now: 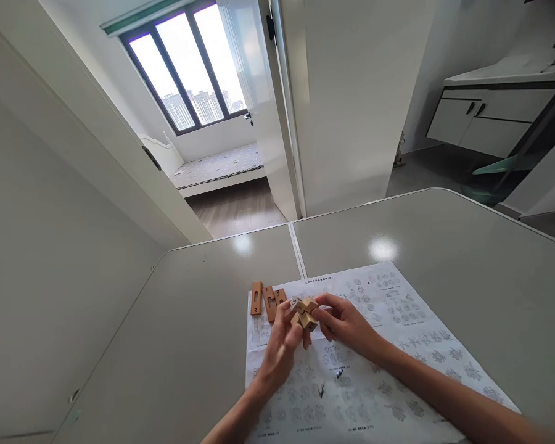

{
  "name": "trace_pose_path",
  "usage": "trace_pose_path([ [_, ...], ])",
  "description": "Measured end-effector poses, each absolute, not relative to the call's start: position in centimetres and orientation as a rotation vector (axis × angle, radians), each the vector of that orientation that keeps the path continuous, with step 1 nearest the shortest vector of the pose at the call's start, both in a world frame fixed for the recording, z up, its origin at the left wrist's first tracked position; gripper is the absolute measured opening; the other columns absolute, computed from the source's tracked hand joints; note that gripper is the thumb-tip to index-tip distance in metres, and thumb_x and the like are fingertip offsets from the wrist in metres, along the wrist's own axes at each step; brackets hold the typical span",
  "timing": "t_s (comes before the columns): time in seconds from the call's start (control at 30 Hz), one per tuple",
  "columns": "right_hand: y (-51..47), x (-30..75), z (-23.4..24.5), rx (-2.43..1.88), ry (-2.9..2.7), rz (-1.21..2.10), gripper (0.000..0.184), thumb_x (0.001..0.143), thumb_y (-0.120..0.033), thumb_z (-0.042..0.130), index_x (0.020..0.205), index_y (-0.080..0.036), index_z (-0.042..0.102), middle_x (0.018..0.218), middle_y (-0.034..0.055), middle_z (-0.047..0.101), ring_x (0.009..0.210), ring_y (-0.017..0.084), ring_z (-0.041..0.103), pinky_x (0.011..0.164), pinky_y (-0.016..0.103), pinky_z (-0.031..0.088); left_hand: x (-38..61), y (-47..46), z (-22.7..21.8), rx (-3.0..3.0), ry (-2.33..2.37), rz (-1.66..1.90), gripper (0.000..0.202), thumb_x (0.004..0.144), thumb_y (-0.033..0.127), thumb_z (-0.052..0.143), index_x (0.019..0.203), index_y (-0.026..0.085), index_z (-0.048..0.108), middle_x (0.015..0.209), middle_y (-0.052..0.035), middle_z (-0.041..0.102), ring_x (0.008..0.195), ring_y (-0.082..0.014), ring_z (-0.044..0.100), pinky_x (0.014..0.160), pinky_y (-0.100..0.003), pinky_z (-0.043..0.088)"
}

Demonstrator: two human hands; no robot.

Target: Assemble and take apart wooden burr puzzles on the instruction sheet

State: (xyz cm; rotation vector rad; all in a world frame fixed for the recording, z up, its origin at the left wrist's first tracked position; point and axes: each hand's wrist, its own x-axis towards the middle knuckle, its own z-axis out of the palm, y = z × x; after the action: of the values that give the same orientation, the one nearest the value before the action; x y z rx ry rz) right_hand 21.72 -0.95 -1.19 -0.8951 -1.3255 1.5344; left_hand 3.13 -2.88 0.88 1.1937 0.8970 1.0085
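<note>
Between my two hands is a wooden burr puzzle, its light blocks crossing one another, with dark marks on some ends. My left hand grips it from the left, thumb and fingers closed around its side. From the right, my right hand pinches it with bent fingers. Just beyond my left hand lie several brown notched wooden pieces; the leftmost piece has a long slot and a number. Beneath everything spreads a large printed sheet covered with small line diagrams. My fingers hide part of the puzzle.
The grey table has a seam running away from me and a pale edge. Past it stand a white door, a bed under a window, and a white cabinet at the right.
</note>
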Motion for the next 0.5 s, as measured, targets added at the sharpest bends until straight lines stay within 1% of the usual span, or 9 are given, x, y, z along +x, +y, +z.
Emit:
trace_pose_path([
  [0.03, -1.0, 21.7, -1.2, -0.902, -1.347, 1.537, 0.043, 0.097, -0.059, 0.064, 0.104, -0.017, 0.063, 0.055, -0.0065, 0.053, 0.049, 0.011, 0.046, 0.050, 0.024, 0.034, 3.1, -3.1, 1.1, 1.271, 0.933, 1.003, 0.064, 0.088, 0.054, 0.074, 0.136, 0.019, 0.051, 0.096, -0.0051, 0.067, 0.078, -0.0166, 0.060, 0.082, -0.031, 0.048],
  [0.07, -1.1, 21.7, -1.2, -0.903, -1.371, 1.542, 0.043, 0.098, -0.059, 0.064, 0.106, -0.017, 0.062, 0.055, -0.0066, 0.053, 0.050, 0.011, 0.045, 0.051, 0.024, 0.034, 3.0, -3.2, 1.3, 1.320, 0.982, 0.989, 0.065, 0.087, 0.048, 0.078, 0.138, 0.019, 0.051, 0.100, -0.0057, 0.067, 0.084, -0.0177, 0.061, 0.085, -0.030, 0.048],
  [0.17, -1.2, 21.8, -1.1, -0.874, -1.441, 1.573, 0.044, 0.100, -0.059, 0.061, 0.115, -0.017, 0.059, 0.058, -0.0062, 0.054, 0.053, 0.012, 0.046, 0.053, 0.025, 0.034, 3.0, -3.4, 2.0, 1.381, 1.110, 0.969, 0.056, 0.088, 0.042, 0.077, 0.134, 0.019, 0.055, 0.105, -0.0061, 0.066, 0.091, -0.0189, 0.061, 0.085, -0.028, 0.049],
  [0.27, -1.4, 22.0, -0.8, -0.842, -1.527, 1.565, 0.045, 0.103, -0.059, 0.055, 0.117, -0.017, 0.058, 0.061, -0.0050, 0.054, 0.055, 0.012, 0.045, 0.053, 0.025, 0.034, 3.0, -3.3, 2.2, 1.419, 1.142, 0.960, 0.053, 0.089, 0.044, 0.075, 0.132, 0.018, 0.056, 0.105, -0.0064, 0.068, 0.092, -0.0200, 0.063, 0.083, -0.029, 0.050],
  [0.4, -1.6, 22.0, -0.6, -0.784, -1.617, 1.557, 0.042, 0.106, -0.057, 0.049, 0.112, -0.017, 0.059, 0.066, -0.0038, 0.053, 0.056, 0.012, 0.043, 0.053, 0.025, 0.035, 2.9, -3.1, 2.1, 1.500, 1.173, 0.960, 0.056, 0.087, 0.051, 0.073, 0.130, 0.019, 0.057, 0.105, -0.0066, 0.070, 0.090, -0.0208, 0.065, 0.080, -0.029, 0.052],
  [0.5, -1.6, 22.0, -0.8, -0.747, -1.617, 1.601, 0.040, 0.108, -0.056, 0.045, 0.107, -0.018, 0.057, 0.065, -0.0053, 0.049, 0.054, 0.011, 0.039, 0.051, 0.024, 0.033, 2.8, -3.2, 2.1, 1.549, 1.195, 0.956, 0.056, 0.087, 0.053, 0.072, 0.129, 0.019, 0.058, 0.105, -0.0063, 0.071, 0.091, -0.0207, 0.065, 0.081, -0.030, 0.052],
])
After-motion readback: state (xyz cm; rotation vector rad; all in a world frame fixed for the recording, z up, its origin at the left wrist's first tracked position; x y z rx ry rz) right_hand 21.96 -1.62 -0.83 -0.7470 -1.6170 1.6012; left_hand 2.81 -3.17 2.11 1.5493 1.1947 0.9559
